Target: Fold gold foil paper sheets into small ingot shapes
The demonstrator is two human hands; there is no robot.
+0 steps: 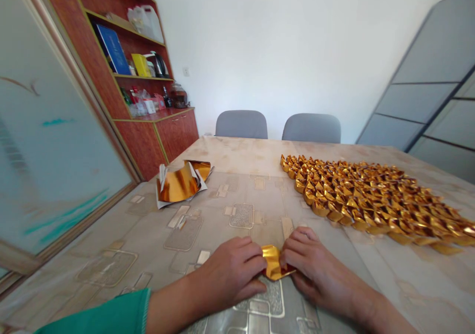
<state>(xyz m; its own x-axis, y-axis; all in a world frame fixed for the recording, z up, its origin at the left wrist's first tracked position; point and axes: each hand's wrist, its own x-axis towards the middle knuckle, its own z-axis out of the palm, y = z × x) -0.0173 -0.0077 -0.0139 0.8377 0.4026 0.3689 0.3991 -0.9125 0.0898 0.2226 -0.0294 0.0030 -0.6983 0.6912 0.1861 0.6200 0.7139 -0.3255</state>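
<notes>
A small piece of shiny gold foil paper (272,263), partly folded, is held between my two hands just above the near part of the table. My left hand (237,267) grips its left end with the fingers closed. On its right end, my right hand (309,262) is closed with the fingers curled over the foil. The thumbs lie low at the near side, and the foil's ends are hidden under the fingers. A stack of loose gold foil sheets (180,184) with pale backs lies at the left. Many folded gold foil ingots (363,195) stand in rows at the right.
The table (208,225) wears a patterned plastic cover. Two grey chairs (241,124) stand at its far side. A red-brown cabinet (178,133) with bottles and boxes is at the back left, beside a frosted glass door (55,141).
</notes>
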